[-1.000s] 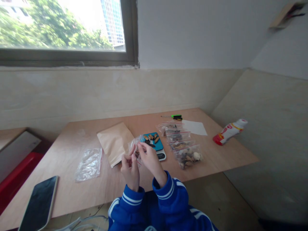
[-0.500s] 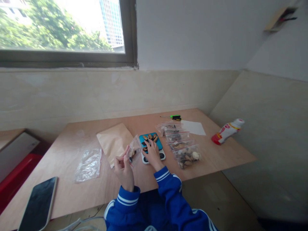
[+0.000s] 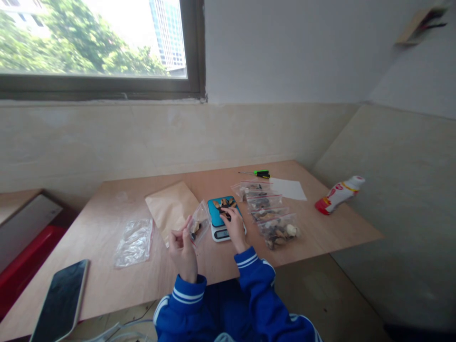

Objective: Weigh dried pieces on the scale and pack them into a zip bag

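In the head view, the left hand pinches a small bag near its lower left edge, thumb against fingers, with a few dark and pale pieces inside. The bag is held up just left of the scale, in front of the right edge of the paper pouch. The right hand is over the scale, its fingertips at the dried pieces on the blue plate; whether they grip one or only touch, I cannot tell. The display is uncovered, but its figures are too small to read.

To handle this well, a light fingertip pinch seems best, with no press on the plate and the wrist clear of the scale's edge. The bag looks thin and limp, so a firm left pinch and a level hold should guard against spilling. Whether its mouth is parted cannot be told.
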Tool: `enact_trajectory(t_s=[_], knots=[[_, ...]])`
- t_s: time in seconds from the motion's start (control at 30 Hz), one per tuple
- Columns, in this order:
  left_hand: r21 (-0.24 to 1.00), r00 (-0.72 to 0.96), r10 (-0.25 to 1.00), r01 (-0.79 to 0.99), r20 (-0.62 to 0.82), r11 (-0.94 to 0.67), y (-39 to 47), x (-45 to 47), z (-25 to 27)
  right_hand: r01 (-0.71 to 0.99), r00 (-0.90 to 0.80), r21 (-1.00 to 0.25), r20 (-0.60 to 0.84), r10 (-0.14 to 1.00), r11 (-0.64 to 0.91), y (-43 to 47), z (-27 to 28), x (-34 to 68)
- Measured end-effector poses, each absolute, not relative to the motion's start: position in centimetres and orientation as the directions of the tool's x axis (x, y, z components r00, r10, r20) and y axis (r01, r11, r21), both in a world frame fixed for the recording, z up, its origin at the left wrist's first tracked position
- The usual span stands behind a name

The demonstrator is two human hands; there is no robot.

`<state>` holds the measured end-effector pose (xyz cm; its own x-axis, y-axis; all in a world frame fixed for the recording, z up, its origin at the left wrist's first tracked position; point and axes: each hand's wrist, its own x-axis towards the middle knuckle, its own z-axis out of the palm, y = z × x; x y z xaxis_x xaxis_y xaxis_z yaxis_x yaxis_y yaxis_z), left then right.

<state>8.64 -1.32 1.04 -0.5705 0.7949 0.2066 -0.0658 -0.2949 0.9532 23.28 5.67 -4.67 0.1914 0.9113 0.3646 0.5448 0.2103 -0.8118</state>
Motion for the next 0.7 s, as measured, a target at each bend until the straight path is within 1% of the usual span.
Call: enact_trajectory(t_s=[0.07,0.1,0.13,0.2,0.23,0.27,0.3,0.33,0.37,0.43,0.5,0.57,0.6,0.63,0.7], knots=[[0.957,-0.563,0.800,-0.054,0.208,-0.287,-1.3,8.6,1.0,0.496,0.224,-0.844,0.353,0.908,0.206,5.6,-3.8,23.6],[0.956,-0.558,0.804,-0.061,0.205,-0.286,-1.3,8.7,0.9,0.431,0.240,-0.879,0.330,0.913,0.204,5.5,-3.1,23.7],[0.955,-0.553,0.809,-0.072,0.201,-0.286,-1.2,8.7,0.8,0.326,0.253,-0.924,0.288,0.923,0.199,5.3,-2.3,23.6],[0.954,-0.544,0.817,-0.088,0.194,-0.285,-1.2,8.8,0.7,0.021,0.243,-0.986,0.166,0.956,0.166,4.6,-0.4,23.3],[0.955,-0.542,0.818,-0.087,0.192,-0.282,-1.1,8.8,0.6,-0.140,0.211,-0.981,0.104,0.972,0.135,4.2,0.7,23.0],[0.957,-0.543,0.818,-0.081,0.191,-0.277,-1.1,8.9,0.6,-0.254,0.167,-0.962,0.064,0.984,0.106,3.7,1.8,22.7],[0.960,-0.543,0.818,-0.071,0.191,-0.271,-1.1,8.9,0.6,-0.312,0.123,-0.946,0.046,0.991,0.082,3.2,2.7,22.3],[0.963,-0.544,0.817,-0.057,0.193,-0.265,-1.2,9.0,0.6,-0.330,0.083,-0.942,0.043,0.996,0.068,2.8,3.6,21.9],[0.965,-0.545,0.815,-0.039,0.196,-0.258,-1.3,9.1,0.6,-0.312,0.049,-0.948,0.052,0.997,0.065,2.3,4.3,21.5],[0.971,-0.549,0.810,0.007,0.204,-0.239,-1.4,9.3,0.8,-0.183,0.004,-0.979,0.092,0.996,0.091,1.7,5.0,20.7],[0.975,-0.550,0.809,0.045,0.205,-0.217,-1.6,9.5,1.0,0.045,0.000,-0.988,0.147,0.989,0.147,1.3,5.1,20.0],[0.976,-0.549,0.810,0.052,0.204,-0.211,-1.8,9.7,1.1,0.270,0.016,-0.944,0.201,0.980,0.189,1.1,4.8,19.4],[0.975,-0.546,0.812,0.046,0.206,-0.216,-1.9,9.8,1.1,0.348,0.015,-0.916,0.220,0.975,0.201,0.9,4.7,19.1],[0.974,-0.543,0.814,0.039,0.207,-0.222,-2.0,9.9,1.1,0.396,0.006,-0.894,0.231,0.973,0.210,0.8,4.6,18.8],[0.972,-0.539,0.815,0.029,0.211,-0.232,-2.0,10.0,1.2,0.412,-0.046,-0.883,0.228,0.973,0.226,0.6,4.9,18.4]])
